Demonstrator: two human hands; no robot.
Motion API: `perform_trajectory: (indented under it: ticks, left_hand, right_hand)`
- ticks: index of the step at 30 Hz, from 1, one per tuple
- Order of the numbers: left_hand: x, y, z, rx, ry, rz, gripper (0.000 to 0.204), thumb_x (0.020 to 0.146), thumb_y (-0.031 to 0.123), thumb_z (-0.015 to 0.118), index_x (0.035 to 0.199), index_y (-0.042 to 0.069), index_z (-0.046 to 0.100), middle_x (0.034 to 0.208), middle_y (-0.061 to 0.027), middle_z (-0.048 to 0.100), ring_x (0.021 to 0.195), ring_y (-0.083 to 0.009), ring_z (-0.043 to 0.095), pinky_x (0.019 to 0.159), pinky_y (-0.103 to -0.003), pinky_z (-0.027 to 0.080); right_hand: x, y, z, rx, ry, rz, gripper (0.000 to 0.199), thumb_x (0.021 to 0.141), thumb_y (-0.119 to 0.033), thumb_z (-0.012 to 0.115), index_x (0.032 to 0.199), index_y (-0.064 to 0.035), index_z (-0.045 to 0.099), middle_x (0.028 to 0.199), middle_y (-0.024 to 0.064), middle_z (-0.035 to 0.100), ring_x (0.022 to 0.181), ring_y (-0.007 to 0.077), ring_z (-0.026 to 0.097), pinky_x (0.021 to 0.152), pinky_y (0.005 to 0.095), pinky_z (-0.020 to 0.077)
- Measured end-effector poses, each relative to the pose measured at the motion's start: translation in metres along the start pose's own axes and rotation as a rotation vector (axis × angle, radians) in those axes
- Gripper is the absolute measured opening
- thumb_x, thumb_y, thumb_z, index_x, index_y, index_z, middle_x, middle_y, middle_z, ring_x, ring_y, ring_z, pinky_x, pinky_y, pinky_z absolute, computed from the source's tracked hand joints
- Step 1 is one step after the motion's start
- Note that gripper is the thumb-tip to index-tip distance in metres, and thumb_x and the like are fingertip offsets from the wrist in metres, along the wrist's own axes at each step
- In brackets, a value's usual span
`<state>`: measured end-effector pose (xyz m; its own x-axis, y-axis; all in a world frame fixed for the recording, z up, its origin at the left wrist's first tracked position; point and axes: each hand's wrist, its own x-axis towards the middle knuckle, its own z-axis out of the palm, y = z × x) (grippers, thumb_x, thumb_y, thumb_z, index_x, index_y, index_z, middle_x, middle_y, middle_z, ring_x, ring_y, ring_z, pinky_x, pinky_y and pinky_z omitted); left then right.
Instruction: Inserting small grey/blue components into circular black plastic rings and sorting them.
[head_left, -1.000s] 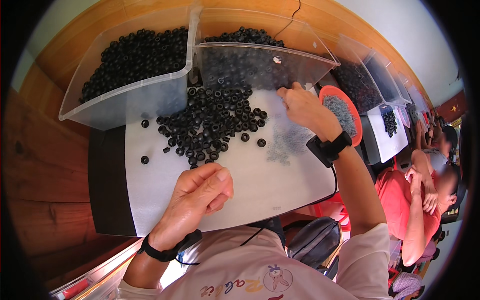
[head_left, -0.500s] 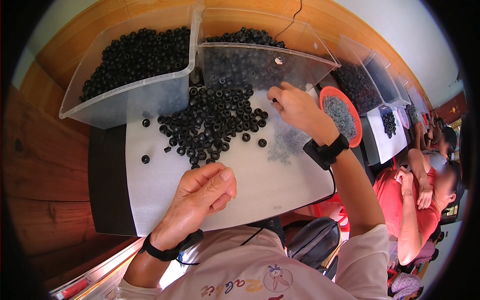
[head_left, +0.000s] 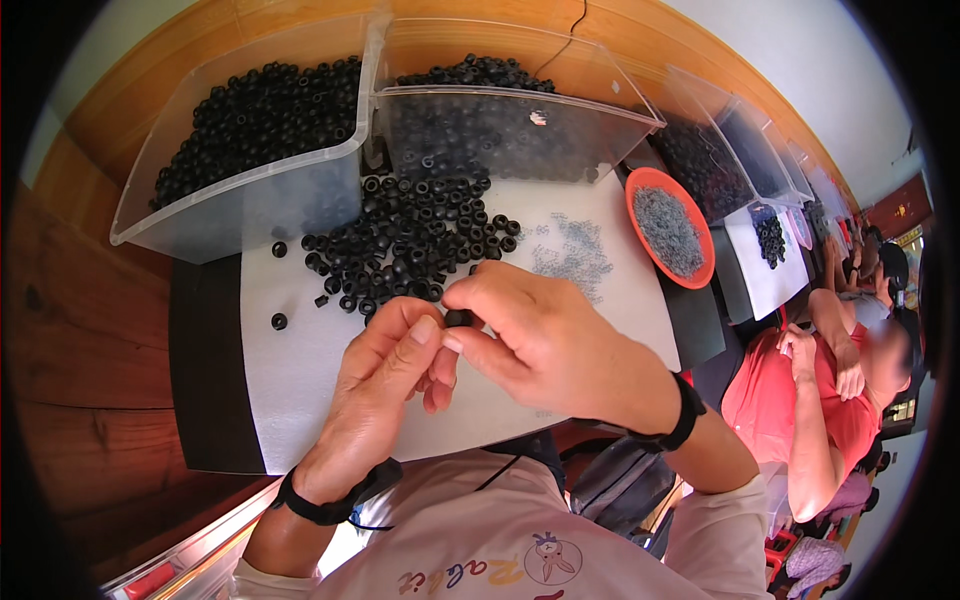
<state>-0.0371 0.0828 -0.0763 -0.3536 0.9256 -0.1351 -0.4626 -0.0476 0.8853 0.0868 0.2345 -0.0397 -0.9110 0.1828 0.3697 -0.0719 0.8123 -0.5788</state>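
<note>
My right hand (head_left: pixel 560 345) pinches a small black ring-like part (head_left: pixel 458 318) between thumb and fingers. Right beside it, my left hand (head_left: pixel 380 375) has its thumb pressed to its curled fingers; whatever lies in that pinch is hidden. The fingertips of both hands meet around the black part, above the white sheet (head_left: pixel 300 400). Just beyond them spreads a heap of similar black parts (head_left: pixel 400 240), hollow and rounded. Small translucent pieces (head_left: pixel 572 258) lie scattered on the sheet to the right of the heap.
A clear plastic bin (head_left: pixel 225 222) full of black parts stands at the back left, with another clear bin (head_left: pixel 570 140) beside it. An orange bowl (head_left: pixel 706 268) holds translucent pieces. Further right, a person in a red shirt (head_left: pixel 770 395) sits near more bins.
My right hand has come from beside the translucent pieces toward me and left, meeting my left hand. The black part now shows between them. The view has shifted slightly.
</note>
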Motion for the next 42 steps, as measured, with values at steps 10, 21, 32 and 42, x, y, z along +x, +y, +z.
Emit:
perform_trajectory:
  ticks: [10,21,32,42]
  left_hand:
    - [-0.004,0.005,-0.001,0.027,-0.005,-0.007,0.034,0.111,0.034,0.047,0.114,0.003,0.06,0.092,-0.0041,0.065,0.079,-0.0125,0.061,0.07,-0.028,0.048]
    - [0.002,-0.01,-0.01,0.04,-0.048,0.007,0.028,0.105,0.025,0.061,0.119,0.0,0.065,0.096,-0.0058,0.071,0.079,-0.014,0.066,0.07,-0.027,0.051]
    - [0.008,-0.006,-0.007,-0.147,-0.037,0.04,0.02,0.099,0.014,0.07,0.114,0.003,0.065,0.099,-0.0033,0.069,0.085,-0.0098,0.065,0.073,-0.026,0.053]
    - [0.007,-0.001,-0.003,-0.17,-0.044,0.026,0.021,0.095,0.014,0.074,0.112,0.005,0.063,0.095,-0.0002,0.066,0.079,-0.007,0.061,0.069,-0.022,0.05]
  right_hand:
    - [-0.013,-0.004,0.012,-0.088,0.122,-0.156,0.042,0.085,0.001,0.075,0.125,0.0035,0.061,0.094,0.0131,0.061,0.073,0.0273,0.064,0.06,0.0352,0.053]
    - [-0.027,0.002,0.018,0.09,0.144,-0.115,0.035,0.085,-0.002,0.076,0.119,-0.0016,0.066,0.1,0.0113,0.058,0.076,0.0261,0.066,0.062,0.0345,0.0549]
    - [-0.021,-0.011,0.012,-0.021,0.202,-0.028,0.037,0.08,-0.012,0.084,0.111,-0.0021,0.067,0.093,0.0102,0.057,0.071,0.0243,0.063,0.058,0.035,0.0521]
    - [-0.029,-0.009,0.015,-0.051,0.184,-0.052,0.043,0.077,-0.013,0.086,0.112,-0.0002,0.065,0.084,0.0093,0.056,0.064,0.0241,0.062,0.054,0.0344,0.0506]
